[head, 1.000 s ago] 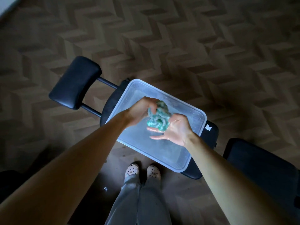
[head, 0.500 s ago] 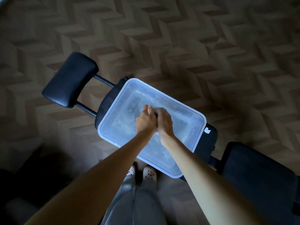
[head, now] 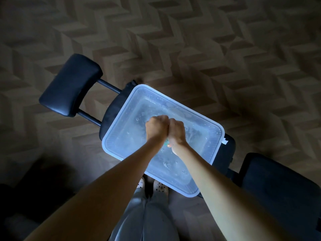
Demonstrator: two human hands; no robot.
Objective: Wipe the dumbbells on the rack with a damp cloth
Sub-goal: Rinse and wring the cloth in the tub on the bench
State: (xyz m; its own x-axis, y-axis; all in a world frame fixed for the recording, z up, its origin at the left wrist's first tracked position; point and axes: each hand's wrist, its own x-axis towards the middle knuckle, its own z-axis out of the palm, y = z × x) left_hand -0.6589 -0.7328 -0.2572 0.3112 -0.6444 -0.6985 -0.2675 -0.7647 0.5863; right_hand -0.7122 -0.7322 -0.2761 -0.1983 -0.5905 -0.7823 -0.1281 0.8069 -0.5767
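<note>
My left hand (head: 155, 128) and my right hand (head: 177, 130) are pressed side by side as fists over the middle of a clear plastic tub (head: 121, 119) that holds water. Both grip the teal cloth (head: 167, 141), which is almost wholly hidden under them; only a small teal sliver shows between the wrists. The tub sits on the dark padded seat of a weight bench (head: 112, 105). No dumbbells or rack are in view.
The bench's black headrest pad (head: 69, 86) juts out to the left on two metal bars. Another black padded part (head: 278, 185) lies at the right. My feet in light shoes (head: 152, 186) stand right by the tub's near edge. Herringbone floor surrounds the bench.
A second ago both hands held the bunched cloth open to view above the tub. They then closed into fists around it and lowered over the water, where they stay.
</note>
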